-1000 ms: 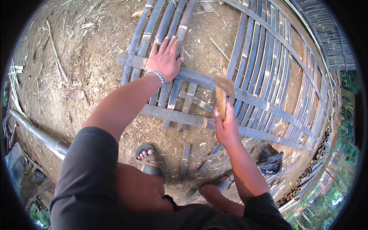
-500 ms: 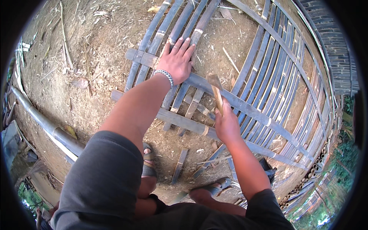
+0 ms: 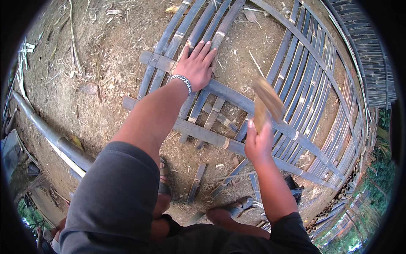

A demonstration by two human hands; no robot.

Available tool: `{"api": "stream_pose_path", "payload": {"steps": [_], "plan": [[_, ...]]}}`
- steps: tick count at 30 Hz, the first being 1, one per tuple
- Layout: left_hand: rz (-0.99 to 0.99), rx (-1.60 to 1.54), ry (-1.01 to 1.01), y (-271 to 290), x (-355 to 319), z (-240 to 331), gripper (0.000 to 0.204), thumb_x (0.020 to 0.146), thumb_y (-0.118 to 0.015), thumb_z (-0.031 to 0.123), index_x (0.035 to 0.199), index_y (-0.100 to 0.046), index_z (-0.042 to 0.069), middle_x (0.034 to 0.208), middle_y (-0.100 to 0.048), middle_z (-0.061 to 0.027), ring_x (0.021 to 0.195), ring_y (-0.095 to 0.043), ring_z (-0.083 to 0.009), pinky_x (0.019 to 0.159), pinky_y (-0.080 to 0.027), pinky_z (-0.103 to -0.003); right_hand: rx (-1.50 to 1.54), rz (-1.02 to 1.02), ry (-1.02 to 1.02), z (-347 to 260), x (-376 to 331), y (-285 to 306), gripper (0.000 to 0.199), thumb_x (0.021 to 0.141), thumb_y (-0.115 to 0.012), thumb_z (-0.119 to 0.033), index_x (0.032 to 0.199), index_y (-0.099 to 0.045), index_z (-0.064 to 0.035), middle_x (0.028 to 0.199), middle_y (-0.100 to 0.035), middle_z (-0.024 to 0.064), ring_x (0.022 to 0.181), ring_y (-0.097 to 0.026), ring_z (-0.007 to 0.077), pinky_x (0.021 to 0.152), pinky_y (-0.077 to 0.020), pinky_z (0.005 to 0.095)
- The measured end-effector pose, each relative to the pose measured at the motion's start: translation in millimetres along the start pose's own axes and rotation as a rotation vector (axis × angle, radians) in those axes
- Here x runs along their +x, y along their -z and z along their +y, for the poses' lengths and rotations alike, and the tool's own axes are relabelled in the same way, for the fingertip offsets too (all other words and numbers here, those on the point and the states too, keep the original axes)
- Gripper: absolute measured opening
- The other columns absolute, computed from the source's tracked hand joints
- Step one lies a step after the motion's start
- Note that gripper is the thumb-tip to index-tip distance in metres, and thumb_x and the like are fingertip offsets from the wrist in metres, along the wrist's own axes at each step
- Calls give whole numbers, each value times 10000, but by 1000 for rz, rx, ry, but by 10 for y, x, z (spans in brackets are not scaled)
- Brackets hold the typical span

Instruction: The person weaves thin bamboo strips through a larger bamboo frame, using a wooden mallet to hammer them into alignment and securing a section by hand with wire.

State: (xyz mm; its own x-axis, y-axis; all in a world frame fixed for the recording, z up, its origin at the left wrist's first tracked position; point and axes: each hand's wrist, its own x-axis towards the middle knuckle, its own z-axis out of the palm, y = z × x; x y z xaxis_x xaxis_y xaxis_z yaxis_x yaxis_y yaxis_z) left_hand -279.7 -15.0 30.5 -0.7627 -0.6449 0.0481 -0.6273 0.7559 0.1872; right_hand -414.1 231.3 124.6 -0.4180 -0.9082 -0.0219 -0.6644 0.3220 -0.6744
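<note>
Above the bamboo frame point(image 3: 237, 99), right hand point(image 3: 259, 142) has raised its mallet point(image 3: 265, 103) higher

Weathered grey-blue slats point(image 3: 237, 99) with pale nodes are lying across dry brown dirt point(image 3: 105, 55) — a tan wooden tool point(image 3: 265, 103), a silver chain bracelet point(image 3: 182, 81) and a dark grey sleeve point(image 3: 114, 199) showing.

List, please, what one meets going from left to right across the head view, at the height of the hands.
Grey pipe → bare earth → left hand flat on the bamboo slats → wooden mallet in the right hand → curved bamboo panel.
</note>
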Motion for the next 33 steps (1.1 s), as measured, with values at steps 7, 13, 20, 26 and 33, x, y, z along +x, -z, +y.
{"api": "stream_pose_path", "payload": {"steps": [7,13,20,26,33], "plan": [[14,22,-11,-43,18,20,655,955,-511,301,1553,-310,126,1625,-299,-112,1519,-242,-265,1230,-184,-533,-197,-279,-199,41,45,-120,441,984,-556,-143,1377,-449,25,1128,-632,330,1059,-624,498,872,-502,523],[16,0,-18,-10,17,36,653,952,-512,300,1551,-316,131,1624,-302,-111,1518,-245,-265,1230,-183,-536,109,45,48,81,-171,-97,411,996,-504,-156,1376,-503,0,1194,-617,317,1110,-608,486,973,-484,485],[12,14,-17,-20,9,7,634,959,-504,307,1543,-330,136,1619,-311,-110,1516,-249,-260,1230,-185,-537,-10,-202,-308,-50,-16,-99,361,978,-545,-116,1300,-538,46,1045,-670,266,967,-689,391,868,-529,474],[6,16,-15,-11,1,30,628,967,-496,311,1545,-326,132,1626,-299,-105,1519,-241,-249,1236,-174,-526,-111,-147,-85,167,-49,-177,396,978,-558,-133,1356,-509,-24,1132,-657,265,1026,-674,410,896,-526,486],[-7,17,-16,11,3,3,639,969,-493,311,1554,-310,131,1631,-289,-103,1521,-235,-247,1239,-169,-520,-98,-192,-81,75,3,72,518,993,-542,-177,1467,-387,-39,1150,-653,261,1030,-668,426,861,-530,502]]}}
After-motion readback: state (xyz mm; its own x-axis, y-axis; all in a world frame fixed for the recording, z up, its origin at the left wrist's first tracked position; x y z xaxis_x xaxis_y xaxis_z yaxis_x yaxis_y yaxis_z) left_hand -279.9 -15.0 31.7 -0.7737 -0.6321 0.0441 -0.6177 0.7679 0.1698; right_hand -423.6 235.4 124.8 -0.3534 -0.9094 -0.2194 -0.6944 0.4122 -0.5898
